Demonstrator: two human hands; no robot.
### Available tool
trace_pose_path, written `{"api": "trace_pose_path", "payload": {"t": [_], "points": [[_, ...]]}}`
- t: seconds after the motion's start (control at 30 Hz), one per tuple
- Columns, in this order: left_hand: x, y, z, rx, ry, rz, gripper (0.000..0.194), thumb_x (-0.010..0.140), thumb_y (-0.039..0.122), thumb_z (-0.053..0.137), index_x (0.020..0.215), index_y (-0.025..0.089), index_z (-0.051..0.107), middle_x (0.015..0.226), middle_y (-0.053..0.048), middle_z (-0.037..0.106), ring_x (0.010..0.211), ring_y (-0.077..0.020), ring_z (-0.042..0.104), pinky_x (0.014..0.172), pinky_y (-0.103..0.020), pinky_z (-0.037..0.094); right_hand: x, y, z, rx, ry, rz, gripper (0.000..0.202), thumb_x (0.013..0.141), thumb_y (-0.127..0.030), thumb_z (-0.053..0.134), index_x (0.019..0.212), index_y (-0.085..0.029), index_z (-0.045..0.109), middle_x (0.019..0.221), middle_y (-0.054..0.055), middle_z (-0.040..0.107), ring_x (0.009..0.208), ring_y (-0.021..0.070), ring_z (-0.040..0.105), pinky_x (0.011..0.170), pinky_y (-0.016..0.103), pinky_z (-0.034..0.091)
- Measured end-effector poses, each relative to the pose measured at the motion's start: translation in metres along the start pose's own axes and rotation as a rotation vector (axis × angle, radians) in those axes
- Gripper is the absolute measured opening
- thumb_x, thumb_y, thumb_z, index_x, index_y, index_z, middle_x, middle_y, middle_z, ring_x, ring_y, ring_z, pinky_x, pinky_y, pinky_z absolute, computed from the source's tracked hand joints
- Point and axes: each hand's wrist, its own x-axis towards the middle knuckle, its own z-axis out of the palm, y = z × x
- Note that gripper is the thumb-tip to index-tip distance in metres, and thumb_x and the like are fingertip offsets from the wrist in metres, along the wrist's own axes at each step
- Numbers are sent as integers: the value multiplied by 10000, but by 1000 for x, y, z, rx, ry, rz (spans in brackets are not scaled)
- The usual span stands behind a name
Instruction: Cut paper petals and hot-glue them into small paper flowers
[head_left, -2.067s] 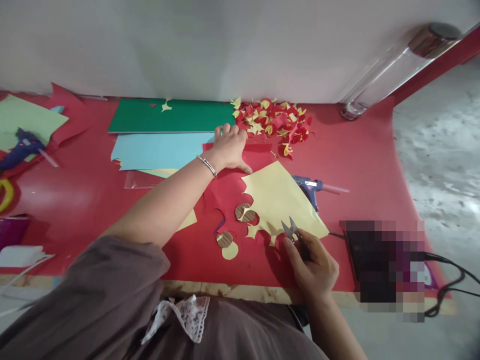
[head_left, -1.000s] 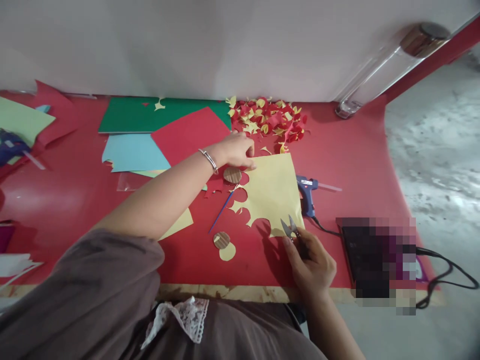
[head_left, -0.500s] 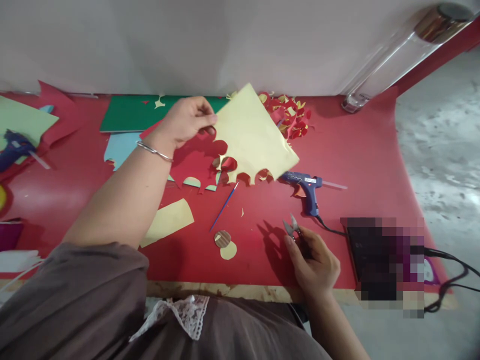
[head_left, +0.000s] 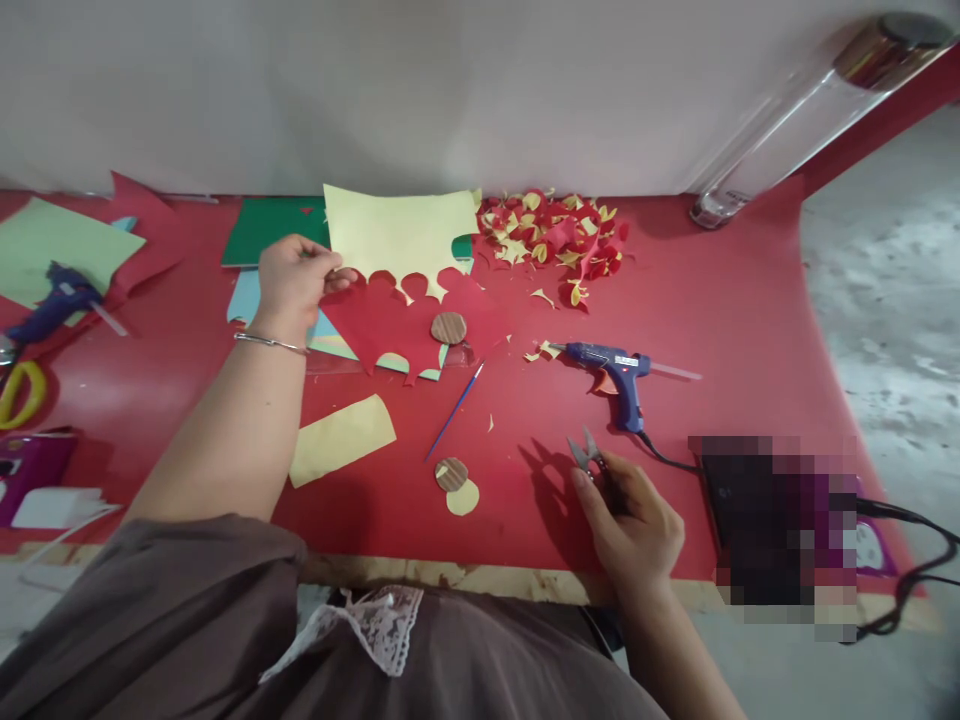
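Observation:
Pinched at its lower left corner, a pale yellow sheet [head_left: 397,230] with scalloped cut-outs is in my left hand [head_left: 296,280]. Under and before it lies a red sheet [head_left: 405,330] with similar rounded cuts, bearing a brown striped disc [head_left: 448,328]. My right hand [head_left: 637,510] is closed around small thread snips [head_left: 589,455], blades apart and pointing away from me. To the left of the snips, a second striped disc [head_left: 451,474] partly overlaps a pale yellow paper circle [head_left: 463,497]. A thin blue brush-like stick [head_left: 455,410] lies beyond them.
A blue glue gun [head_left: 611,370] lies right of centre, its cord running to a partly blurred black object [head_left: 739,510]. Red and yellow scraps [head_left: 555,235] are heaped at the back. Another glue gun [head_left: 56,300] and yellow-handled scissors [head_left: 26,395] are at left. A clear bottle [head_left: 795,130] leans back right.
My left hand has moved left with the yellow sheet, which has turned and now hangs over the green board. The scrap heap and upper striped disc are uncovered. My right hand stays put.

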Motion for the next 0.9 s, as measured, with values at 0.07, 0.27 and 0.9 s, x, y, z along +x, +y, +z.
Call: {"api": "trace_pose_path", "payload": {"t": [0.07, 0.27, 0.9], "points": [[-2, -5, -14, 139, 43, 25, 898, 644, 1056, 522, 906, 200, 444, 744, 83, 527, 878, -101, 566, 798, -368, 381, 1, -1, 1, -3, 4, -3, 470, 930, -651, 706, 969, -195, 810, 763, 45, 813, 597, 177, 740, 567, 250, 577], [-41, 24, -11, 505, 140, 403, 407, 968, 617, 587, 1046, 221, 637, 967, -3, 618, 991, -173, 541, 915, -403, 421, 2, -2, 3, -22, -18, -6, 468, 924, -652, 701, 995, -202, 809, 803, 48, 825, 628, 183, 746, 598, 268, 595], [-87, 53, 74, 601, -416, 539, 401, 841, 291, 838, 1178, 190, 646, 1291, -131, 598, 1233, -305, 615, 1085, -439, 532, 3, 2, 7, -334, -64, -103, 461, 1009, -605, 608, 1103, -194, 795, 920, 84, 813, 767, 205, 738, 615, 283, 450]]}}
